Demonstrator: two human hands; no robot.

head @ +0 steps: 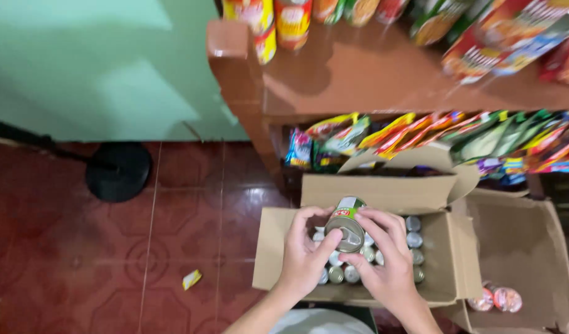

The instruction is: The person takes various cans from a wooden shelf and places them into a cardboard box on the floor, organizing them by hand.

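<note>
We look down on a red patterned tile floor [111,260] that fills the left half of the view, running up to a pale green wall [93,62]. To the right stands a brown wooden shelf [358,74], with tall snack tubes [278,21] and bright bags on its top board and a row of coloured snack packets [433,139] packed into the level beneath. Below the shelf sits an open cardboard box [383,192], its flaps folded outward, holding many small tins [414,241] stood upright with their silver tops showing. Just beside it on the right is a second cardboard box [519,241], with two round red-lidded cups [496,299] in its near corner. A black round stand base [118,171] rests on the floor near the wall, with a dark pole slanting off to the left.

Over the first box, our left hand [304,260] and right hand [383,253] meet around a single can [346,224] with a green and white label, tilted so that its metal end faces us. The can is lifted above the tins in the box. The fingers of both hands are clamped on the can, the left thumb [329,242] lying against its rim. A small yellow wrapper [191,279] lies alone on the floor, well apart from the boxes.
</note>
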